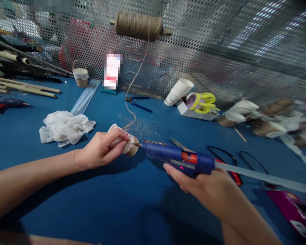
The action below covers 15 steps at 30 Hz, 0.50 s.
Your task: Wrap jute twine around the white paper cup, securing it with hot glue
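My left hand (103,149) is closed on a white paper cup (113,128), tilted on its side over the blue table. Brown twine wraps the cup's bottom end, and a strand of twine (129,105) runs from it up to a large spool (139,25). In my right hand (201,183) is a blue glue gun (165,153) with a red light showing. Its nozzle tip is at the cup's twine-wrapped end; whether they touch I cannot tell. A long clear glue stick (260,177) sticks out of the gun's back.
Scissors (177,142) lie behind the glue gun. Pliers (140,103), stacked paper cups (180,91) and yellow-rimmed tape (200,102) stand farther back. White lace (66,127) and glue sticks (85,97) lie left. Twine-wrapped cups (232,119) are at right. A perforated metal panel (199,44) closes the back.
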Available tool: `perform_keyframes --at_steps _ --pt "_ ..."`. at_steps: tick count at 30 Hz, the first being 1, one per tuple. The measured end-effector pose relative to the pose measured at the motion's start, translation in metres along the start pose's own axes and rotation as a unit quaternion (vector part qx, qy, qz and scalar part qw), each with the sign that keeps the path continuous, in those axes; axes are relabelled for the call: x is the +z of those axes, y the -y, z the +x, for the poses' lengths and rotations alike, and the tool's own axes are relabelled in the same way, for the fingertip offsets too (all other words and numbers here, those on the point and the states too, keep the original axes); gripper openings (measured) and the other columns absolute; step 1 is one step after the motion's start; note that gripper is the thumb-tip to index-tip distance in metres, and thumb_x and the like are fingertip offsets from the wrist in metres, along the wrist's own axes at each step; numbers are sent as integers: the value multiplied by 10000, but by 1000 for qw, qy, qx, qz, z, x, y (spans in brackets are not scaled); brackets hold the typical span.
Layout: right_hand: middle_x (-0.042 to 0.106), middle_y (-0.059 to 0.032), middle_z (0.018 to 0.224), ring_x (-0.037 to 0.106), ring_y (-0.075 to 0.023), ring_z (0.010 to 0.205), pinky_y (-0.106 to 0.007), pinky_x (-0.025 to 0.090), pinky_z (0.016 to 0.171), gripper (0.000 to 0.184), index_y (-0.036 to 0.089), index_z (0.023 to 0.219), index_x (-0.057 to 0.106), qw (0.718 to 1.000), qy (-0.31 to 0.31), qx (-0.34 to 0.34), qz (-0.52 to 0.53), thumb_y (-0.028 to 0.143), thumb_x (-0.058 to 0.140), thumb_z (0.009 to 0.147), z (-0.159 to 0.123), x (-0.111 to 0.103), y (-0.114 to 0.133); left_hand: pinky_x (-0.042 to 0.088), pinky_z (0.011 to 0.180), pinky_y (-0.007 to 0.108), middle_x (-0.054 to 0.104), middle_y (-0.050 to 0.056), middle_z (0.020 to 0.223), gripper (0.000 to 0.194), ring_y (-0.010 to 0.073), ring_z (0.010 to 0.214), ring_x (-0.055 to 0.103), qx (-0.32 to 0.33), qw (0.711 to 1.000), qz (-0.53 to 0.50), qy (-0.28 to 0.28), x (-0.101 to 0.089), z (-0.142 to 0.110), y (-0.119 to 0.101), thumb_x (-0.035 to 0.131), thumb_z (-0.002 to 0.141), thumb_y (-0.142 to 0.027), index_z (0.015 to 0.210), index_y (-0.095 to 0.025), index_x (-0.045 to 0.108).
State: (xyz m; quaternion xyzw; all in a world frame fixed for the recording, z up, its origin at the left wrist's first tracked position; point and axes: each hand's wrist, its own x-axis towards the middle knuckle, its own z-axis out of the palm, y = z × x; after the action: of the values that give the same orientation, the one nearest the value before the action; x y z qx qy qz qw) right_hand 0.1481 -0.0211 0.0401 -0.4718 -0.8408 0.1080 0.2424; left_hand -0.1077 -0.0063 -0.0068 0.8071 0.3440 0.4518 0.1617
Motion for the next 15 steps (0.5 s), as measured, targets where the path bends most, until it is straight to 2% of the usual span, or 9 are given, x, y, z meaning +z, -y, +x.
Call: perform_keyframes --at_steps 5,9,11,15 --pt "570 32 435 620 -166 503 -270 455 446 432 258 395 452 1000 16 -3 21 386 566 792 3 -3 -3 462 521 158 643 23 686 127 72 509 560 77 997 28 3 -3 3 -2 434 845 -86 938 -145 497" --pt "612 29 463 631 -171 504 -275 471 467 443 263 372 447 999 18 -17 22 391 575 777 4 -2 -9 437 469 147 627 13 642 121 77 497 554 116 992 56 9 -4 4 -5 423 847 -96 925 -151 497" --pt "608 30 442 627 -167 477 -270 480 467 457 264 363 428 999 24 5 25 396 570 777 6 -2 -8 444 474 148 624 10 638 124 81 510 566 135 989 66 8 -4 4 -6 412 850 -99 920 -155 498" --pt "572 44 398 573 -137 371 -233 456 374 433 259 387 406 993 43 89 62 384 568 768 11 -4 0 445 471 147 620 8 631 124 81 506 567 155 985 79 1 -5 4 -8 406 849 -94 902 -154 501"
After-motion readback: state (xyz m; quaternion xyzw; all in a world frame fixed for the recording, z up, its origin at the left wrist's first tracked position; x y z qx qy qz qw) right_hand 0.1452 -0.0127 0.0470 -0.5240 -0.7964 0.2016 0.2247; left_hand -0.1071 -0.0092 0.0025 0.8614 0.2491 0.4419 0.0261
